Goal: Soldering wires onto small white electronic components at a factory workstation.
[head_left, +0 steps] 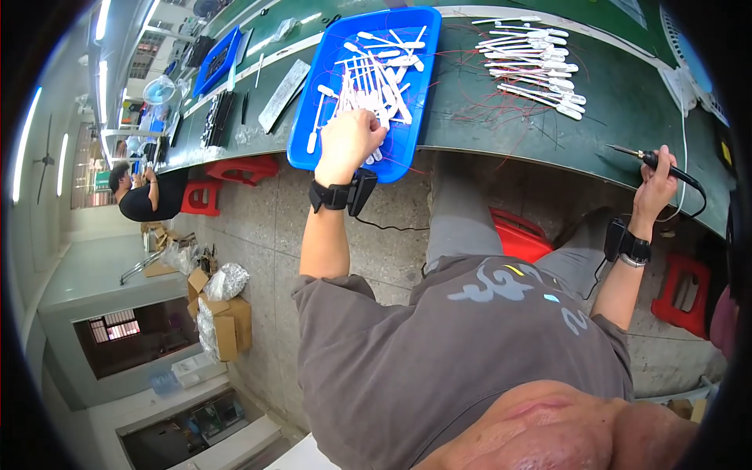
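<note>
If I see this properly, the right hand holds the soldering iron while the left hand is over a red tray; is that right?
Not quite: the head view shows the tray is blue. The left hand is over it, and the right hand holds the soldering iron.

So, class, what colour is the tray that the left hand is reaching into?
The tray around the left hand is blue, best seen in the head view.

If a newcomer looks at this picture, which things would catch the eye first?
Probably the blue tray on the green bench, heaped with white parts, with the left hand over them. Right of it, a row of similar parts lies on the bench. Farther right, the right hand holds a soldering iron, its tip pointing left.
</note>
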Demonstrator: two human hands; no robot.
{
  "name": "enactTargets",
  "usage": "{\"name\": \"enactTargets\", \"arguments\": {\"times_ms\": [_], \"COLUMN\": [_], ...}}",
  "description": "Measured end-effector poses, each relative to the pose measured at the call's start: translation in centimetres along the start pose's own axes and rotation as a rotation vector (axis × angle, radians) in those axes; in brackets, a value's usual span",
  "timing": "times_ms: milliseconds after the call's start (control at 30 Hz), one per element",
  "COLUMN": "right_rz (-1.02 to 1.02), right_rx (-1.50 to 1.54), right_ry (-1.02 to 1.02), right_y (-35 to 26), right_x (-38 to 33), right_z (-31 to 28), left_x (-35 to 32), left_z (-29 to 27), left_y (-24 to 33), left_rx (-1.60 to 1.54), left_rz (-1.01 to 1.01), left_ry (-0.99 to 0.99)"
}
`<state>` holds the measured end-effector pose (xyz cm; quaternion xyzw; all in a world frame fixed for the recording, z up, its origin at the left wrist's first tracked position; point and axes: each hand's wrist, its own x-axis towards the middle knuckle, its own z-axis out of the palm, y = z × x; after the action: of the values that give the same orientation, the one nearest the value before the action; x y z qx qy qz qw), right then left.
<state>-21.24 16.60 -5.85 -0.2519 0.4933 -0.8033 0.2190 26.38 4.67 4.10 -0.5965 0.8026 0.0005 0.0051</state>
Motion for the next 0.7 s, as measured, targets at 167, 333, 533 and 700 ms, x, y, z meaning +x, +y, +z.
{"name": "enactTargets", "arguments": {"times_ms": [167, 333, 533, 700], "right_rz": [0.001, -0.015, -0.020, 0.010], "right_rx": [-0.016, -0.017, -0.010, -0.031], "right_ry": [0.018, -0.004, 0.001, 0.045], "right_y": [-0.1, 0.0, -0.4, -0.6], "right_x": [-0.1, 0.1, -0.2, -0.4], "right_z": [0.1, 0.0, 0.3, 0.6], "left_x": [-1.6, -3.0, -1.5, 1.0], "left_z": [-2.0, -3.6, -3.1, -4.3], "left_y": [-1.1, -1.2, -1.4, 1.5], "left_rx": [0.010, -0.061, -0.325, -0.843], "left_rz": [-0.115, -0.209, -0.159, -0.103], "left_ry": [0.041, 0.174, 0.553, 0.732]}}
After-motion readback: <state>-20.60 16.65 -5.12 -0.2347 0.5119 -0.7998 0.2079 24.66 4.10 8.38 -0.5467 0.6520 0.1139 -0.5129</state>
